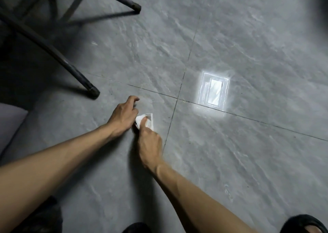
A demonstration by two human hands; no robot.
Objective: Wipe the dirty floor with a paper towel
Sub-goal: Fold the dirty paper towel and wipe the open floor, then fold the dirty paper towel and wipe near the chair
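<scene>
Looking down through the head camera, I saw the towel (148, 120), a small crumpled white piece, low on the floor (230, 153) and right between the two hands. The right hand (150, 144) came to it from the near side. Its fingers were curled on the towel, one finger lay over the top of the paper, and the paper stood up a little around that finger. I judged that this hand gripped the towel and pressed it to the tile.

The left hand (124, 114) was just beside the towel, on its left, with the wrist low and the fingers bent toward the floor. The towel's left corner reached the edge of this hand, but I could not tell if the hand pinched it or only stood next to it.

The towel was on the near left tile, close to the point where two dark grout lines (178, 94) crossed. Right of that crossing, a bright reflection (213, 90) of a lamp shone on the tile. Two dark furniture legs (85, 83) stood at the far left, well apart from the hands. A dark shoe (305, 223) showed at the bottom right corner.
</scene>
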